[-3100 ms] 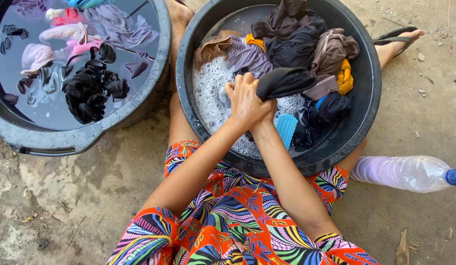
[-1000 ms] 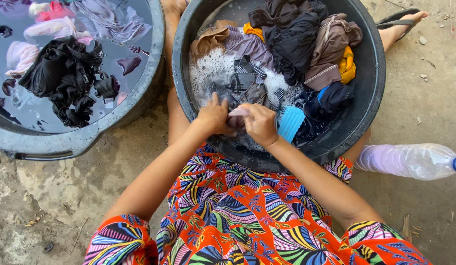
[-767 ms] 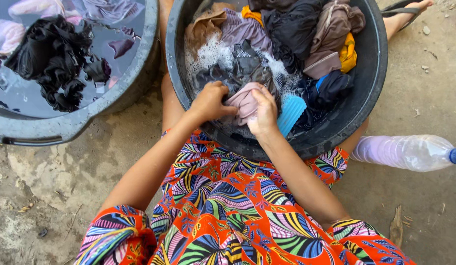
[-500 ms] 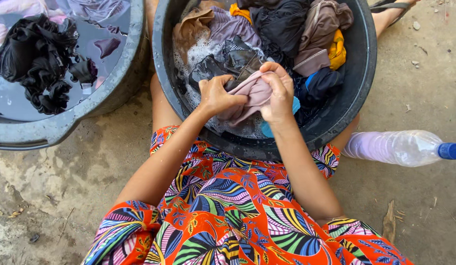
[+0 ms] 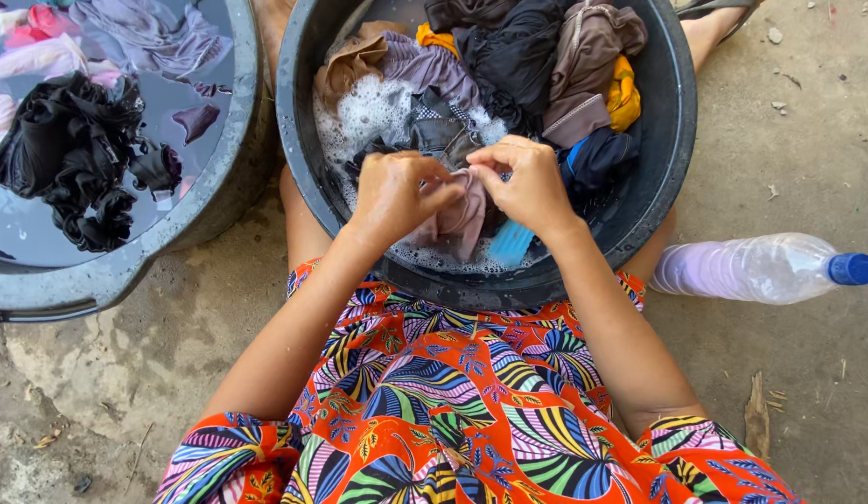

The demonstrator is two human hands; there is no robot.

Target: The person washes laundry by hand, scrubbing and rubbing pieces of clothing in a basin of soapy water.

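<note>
My left hand (image 5: 394, 196) and my right hand (image 5: 525, 183) both grip a wet pale pink-grey garment (image 5: 460, 217) above the soapy water of a black basin (image 5: 672, 140) between my knees. The cloth hangs down from my fingertips, which nearly touch. A blue scrubbing brush (image 5: 511, 243) shows just below my right hand. Behind my hands a heap of dark, brown, purple and yellow clothes (image 5: 537, 65) fills the basin's far half, and white foam (image 5: 369, 110) lies at the left.
A grey basin (image 5: 187, 219) at the left holds clear water with a black garment (image 5: 75, 154) and pink and lilac clothes. A plastic bottle (image 5: 761, 269) of lilac liquid with a blue cap lies on the concrete at the right. My lap wears an orange patterned dress (image 5: 453, 411).
The black garment went from the soapy basin into the left basin. My hands then pulled a pink-grey cloth out of the suds and now pinch it together at the top.
</note>
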